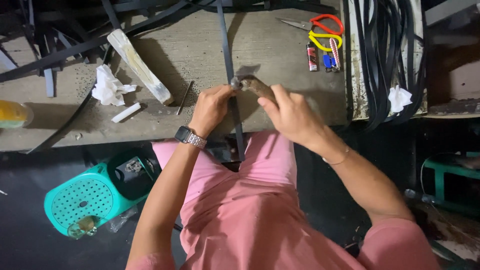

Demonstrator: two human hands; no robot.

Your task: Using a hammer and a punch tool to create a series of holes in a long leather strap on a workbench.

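Concrete, grey and rough, forms the worktable (190, 45), and at its far left edge a round yellow-green container (12, 114) is cut off by the frame. Below it, on the dark floor, a turquoise plastic stool with a perforated round seat (85, 200) is seen. On the table a crumpled white tissue (109, 87) lies beside a short white cylindrical stick (126, 112), and just right of these a pale, worn wooden block, long and rectangular (141, 65), is laid diagonally, with a thin dark metal rod (184, 97) near its lower end. A long, flat black rubber strip (229, 60) runs from the far edge of the table toward the person's pink-clad lap. The left hand (212, 107), with a metal-banded wristwatch (189, 136) on its wrist, is curled closed around the strip and pins it against the table. The right hand (290, 117) is closed around the brown wooden handle of a hammer (252, 85), whose small metal head rests at the strip just above the left hand's fingers. Farther right, scissors with red and yellow loop handles (320, 30) lie above a red lighter (312, 57), a bundle of black rubber bands (385, 55) hangs over a board, and a second white tissue (398, 97) is perched on it.
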